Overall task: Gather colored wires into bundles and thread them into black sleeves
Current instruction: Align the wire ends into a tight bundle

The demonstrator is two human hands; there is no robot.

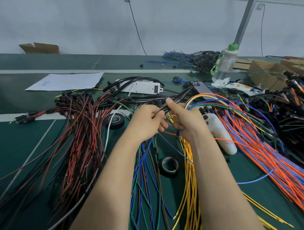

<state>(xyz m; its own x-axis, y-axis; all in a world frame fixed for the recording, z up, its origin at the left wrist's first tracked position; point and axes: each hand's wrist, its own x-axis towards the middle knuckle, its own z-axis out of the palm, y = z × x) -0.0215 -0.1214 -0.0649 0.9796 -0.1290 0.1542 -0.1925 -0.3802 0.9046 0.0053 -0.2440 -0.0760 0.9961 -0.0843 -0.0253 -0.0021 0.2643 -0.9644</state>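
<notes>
My left hand (pixel 146 123) and my right hand (pixel 185 120) meet at the middle of the green table. A black sleeve (pixel 181 96) slants up and to the right from between them, pinched under my right thumb. My right hand also closes on a small bundle of colored wires (pixel 210 98) that loops out to the right: yellow, orange, blue, green. My left hand grips the sleeve's near end, with blue and green wires (pixel 145 168) hanging below it. Yellow wires (pixel 190 174) trail down under my right wrist.
A heap of red and black wires (pixel 78 136) covers the left. Orange and blue wires (pixel 266 152) fan out on the right. Two black tape rolls (pixel 169 165) (pixel 115 120), a white power strip (pixel 144 88), a white tool (pixel 221 134), a bottle (pixel 224 65) and a paper sheet (pixel 66 81) lie around.
</notes>
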